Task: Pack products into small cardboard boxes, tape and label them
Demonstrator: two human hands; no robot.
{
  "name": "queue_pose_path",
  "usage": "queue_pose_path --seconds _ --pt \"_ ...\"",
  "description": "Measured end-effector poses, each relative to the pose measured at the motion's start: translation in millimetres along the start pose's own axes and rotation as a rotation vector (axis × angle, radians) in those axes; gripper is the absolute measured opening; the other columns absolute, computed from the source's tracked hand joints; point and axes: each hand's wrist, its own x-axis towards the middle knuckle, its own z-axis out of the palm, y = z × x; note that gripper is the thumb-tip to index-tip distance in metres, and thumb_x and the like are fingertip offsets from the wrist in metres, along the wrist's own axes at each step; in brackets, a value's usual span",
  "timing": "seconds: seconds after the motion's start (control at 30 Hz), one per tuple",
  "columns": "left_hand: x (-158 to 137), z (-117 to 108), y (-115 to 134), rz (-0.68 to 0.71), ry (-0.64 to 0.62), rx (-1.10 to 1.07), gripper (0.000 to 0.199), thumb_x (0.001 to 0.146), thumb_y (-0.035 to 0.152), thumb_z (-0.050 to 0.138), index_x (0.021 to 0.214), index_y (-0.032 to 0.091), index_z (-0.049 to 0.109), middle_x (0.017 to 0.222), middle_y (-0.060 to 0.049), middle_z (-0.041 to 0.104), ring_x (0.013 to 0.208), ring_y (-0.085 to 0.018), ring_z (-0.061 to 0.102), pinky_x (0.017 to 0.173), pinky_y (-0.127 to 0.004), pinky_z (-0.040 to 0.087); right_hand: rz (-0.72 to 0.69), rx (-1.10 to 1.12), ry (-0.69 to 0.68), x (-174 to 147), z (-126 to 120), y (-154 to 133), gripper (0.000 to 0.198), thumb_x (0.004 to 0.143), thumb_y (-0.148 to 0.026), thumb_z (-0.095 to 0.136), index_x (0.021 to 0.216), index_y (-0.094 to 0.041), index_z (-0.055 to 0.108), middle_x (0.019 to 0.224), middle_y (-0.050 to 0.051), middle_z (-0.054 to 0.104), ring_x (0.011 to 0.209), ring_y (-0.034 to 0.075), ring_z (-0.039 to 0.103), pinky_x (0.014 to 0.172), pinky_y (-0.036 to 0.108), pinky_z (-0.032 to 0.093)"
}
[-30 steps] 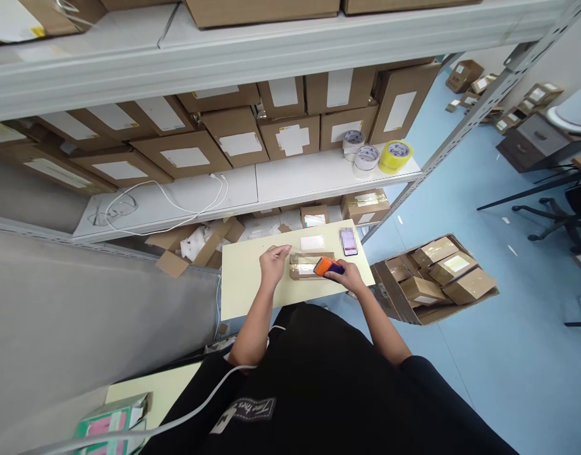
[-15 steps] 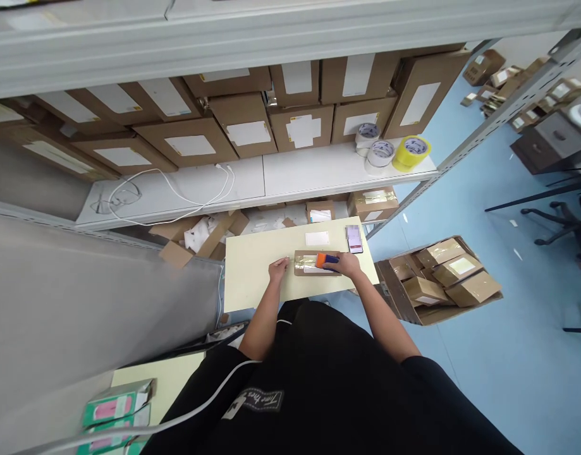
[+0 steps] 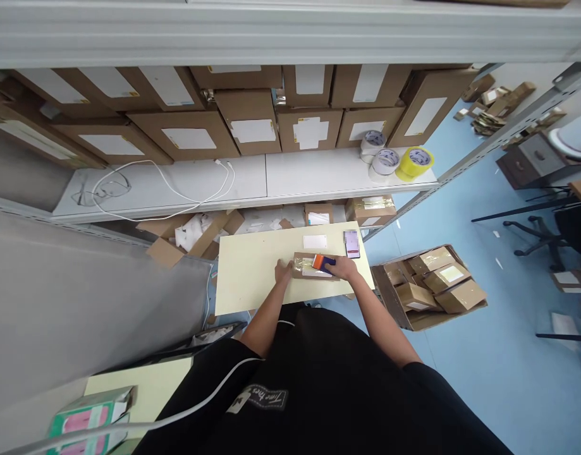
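Note:
A small brown cardboard box lies flat on the pale yellow table, with shiny clear tape and a white label on top. My left hand is at the left end of the box, its fingers curled against that edge. My right hand is wrapped round an orange and dark-blue hand-held tool, whose orange end rests over the taped top. The tool's exact kind is too small to make out. Part of the label is hidden under the tool and the right hand.
On the table lie a white card and a phone. Behind it, a shelf holds cardboard boxes, a white cable and tape rolls. To the right, a large carton of parcels stands on the floor.
My left hand has moved right, up against the box's left end. My right hand has shifted the tool slightly left and tilted it. The camera view has shifted a little.

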Motion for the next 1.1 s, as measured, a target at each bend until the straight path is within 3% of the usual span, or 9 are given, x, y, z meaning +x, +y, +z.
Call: queue_pose_path --seconds 0.1,0.23,0.37,0.47,0.7,0.8,0.93,1.1 --pt "-4.9 -4.9 4.5 0.079 0.105 0.050 0.056 0.105 0.052 0.038 0.140 0.016 0.062 0.138 -0.019 0.067 0.133 -0.032 0.060 0.102 -0.039 0.049 -0.016 -0.013 -0.030 4.4 -3.9 -1.9 0.055 0.088 -0.066 0.066 0.117 -0.021 0.078 0.110 0.017 0.079 0.102 0.033 0.075 0.076 0.033 0.052" --pt "-11.5 0.6 12.5 0.203 -0.115 0.151 0.052 0.103 0.061 0.041 0.111 0.022 0.074 0.110 -0.012 0.078 0.107 -0.029 0.070 0.090 -0.036 0.051 0.018 -0.067 -0.013 7.7 -1.0 -8.1 0.062 0.084 -0.071 0.069 0.110 -0.015 0.078 0.111 0.020 0.078 0.102 0.033 0.074 0.077 0.033 0.053" --pt "-10.8 9.2 15.2 0.170 -0.165 0.204 0.051 0.104 0.058 0.041 0.118 0.020 0.072 0.119 -0.016 0.077 0.112 -0.033 0.069 0.088 -0.038 0.050 0.060 -0.072 0.003 10.0 -1.1 -3.9 0.063 0.083 -0.074 0.070 0.105 -0.016 0.079 0.109 0.018 0.079 0.099 0.031 0.075 0.075 0.031 0.052" --pt "-7.7 12.7 13.7 0.160 -0.169 0.222 0.055 0.105 0.058 0.038 0.120 0.018 0.071 0.121 -0.020 0.075 0.112 -0.036 0.069 0.088 -0.040 0.050 0.063 -0.084 -0.004 10.2 -11.1 20.7 0.061 0.083 -0.075 0.071 0.099 -0.017 0.080 0.105 0.017 0.079 0.095 0.029 0.075 0.074 0.030 0.051" --pt "-3.0 14.7 10.3 0.177 -0.180 0.186 0.049 0.101 0.061 0.047 0.113 0.021 0.073 0.120 -0.016 0.076 0.112 -0.034 0.069 0.094 -0.038 0.049 0.192 -0.206 -0.059 -6.6 -44.6 119.3 0.057 0.084 -0.070 0.072 0.097 -0.016 0.080 0.104 0.019 0.079 0.092 0.029 0.074 0.068 0.030 0.044" --pt "-1.0 9.8 8.5 0.182 -0.185 0.155 0.049 0.099 0.061 0.051 0.110 0.020 0.075 0.120 -0.017 0.077 0.114 -0.035 0.069 0.096 -0.039 0.049 0.224 -0.223 -0.047 -15.1 -47.5 133.3 0.054 0.086 -0.068 0.072 0.092 -0.015 0.080 0.102 0.020 0.079 0.091 0.029 0.073 0.064 0.031 0.040" --pt "8.3 -16.4 1.2 0.166 -0.181 0.102 0.050 0.101 0.058 0.049 0.114 0.018 0.076 0.123 -0.015 0.077 0.117 -0.032 0.070 0.097 -0.036 0.051 0.184 -0.154 -0.008 -16.4 -40.6 97.5 0.054 0.086 -0.070 0.071 0.088 -0.016 0.079 0.097 0.017 0.080 0.088 0.028 0.073 0.062 0.030 0.038" --pt "21.8 -67.1 -4.9 0.113 -0.062 0.082 0.063 0.094 0.068 0.055 0.126 0.016 0.073 0.129 -0.018 0.075 0.125 -0.036 0.067 0.102 -0.041 0.051 0.052 -0.053 0.068 -10.3 -33.0 4.8 0.058 0.085 -0.077 0.067 0.086 -0.020 0.078 0.092 0.012 0.080 0.087 0.025 0.073 0.063 0.027 0.041"
